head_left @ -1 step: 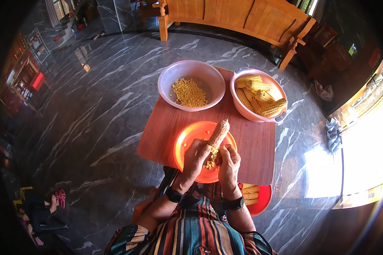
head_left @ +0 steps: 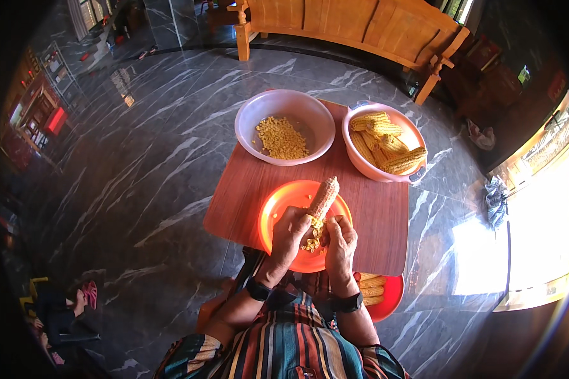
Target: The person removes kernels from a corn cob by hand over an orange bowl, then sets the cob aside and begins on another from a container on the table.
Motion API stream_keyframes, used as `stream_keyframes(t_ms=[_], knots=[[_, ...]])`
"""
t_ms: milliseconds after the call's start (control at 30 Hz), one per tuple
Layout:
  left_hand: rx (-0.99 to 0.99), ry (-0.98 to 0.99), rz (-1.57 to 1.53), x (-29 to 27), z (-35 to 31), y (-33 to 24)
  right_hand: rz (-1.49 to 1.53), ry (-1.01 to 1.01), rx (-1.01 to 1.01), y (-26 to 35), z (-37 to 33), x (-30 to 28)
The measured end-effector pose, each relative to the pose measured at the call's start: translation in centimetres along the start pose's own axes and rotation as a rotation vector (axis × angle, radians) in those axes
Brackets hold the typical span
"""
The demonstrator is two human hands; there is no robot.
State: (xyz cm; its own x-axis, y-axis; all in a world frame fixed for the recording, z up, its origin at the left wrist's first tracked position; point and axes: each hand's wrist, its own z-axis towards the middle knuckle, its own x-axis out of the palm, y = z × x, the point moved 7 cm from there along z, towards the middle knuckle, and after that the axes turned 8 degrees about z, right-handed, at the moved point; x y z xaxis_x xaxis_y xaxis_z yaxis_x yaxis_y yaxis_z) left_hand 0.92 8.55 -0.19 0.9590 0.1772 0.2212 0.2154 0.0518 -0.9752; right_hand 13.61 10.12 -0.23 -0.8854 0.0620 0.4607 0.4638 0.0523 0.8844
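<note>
Above an orange basin (head_left: 270, 215) I hold a corn cob (head_left: 324, 197), tilted with its far end up and to the right. Most of its visible length is bare of kernels; some yellow kernels still show by my fingers at the near end. My left hand (head_left: 289, 235) is wrapped round the cob. Thumb and fingers of my right hand (head_left: 341, 245) are closed at the kernel-bearing near end, which they partly hide. Loose corn kernels (head_left: 310, 244) lie in the basin beneath my hands.
On the brown table (head_left: 379, 218) stand a pale basin (head_left: 241, 136) of loose kernels and a pink basin (head_left: 365, 165) of corn ears. A red basin (head_left: 395, 295) with more ears sits low at my right. A wooden bench (head_left: 354, 25) stands beyond; a person's foot (head_left: 80, 302) shows lower left.
</note>
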Motion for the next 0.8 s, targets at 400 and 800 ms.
stream_keyframes(t_ms=[400,800], knots=[[-0.09,0.041,-0.032,-0.5,0.0,0.3,-0.212,0.102,-0.133,2.0,-0.8,1.7],[0.042,0.088,0.113,0.6,-0.6,-0.6,-0.379,0.073,-0.174,2.3,-1.1,1.2]])
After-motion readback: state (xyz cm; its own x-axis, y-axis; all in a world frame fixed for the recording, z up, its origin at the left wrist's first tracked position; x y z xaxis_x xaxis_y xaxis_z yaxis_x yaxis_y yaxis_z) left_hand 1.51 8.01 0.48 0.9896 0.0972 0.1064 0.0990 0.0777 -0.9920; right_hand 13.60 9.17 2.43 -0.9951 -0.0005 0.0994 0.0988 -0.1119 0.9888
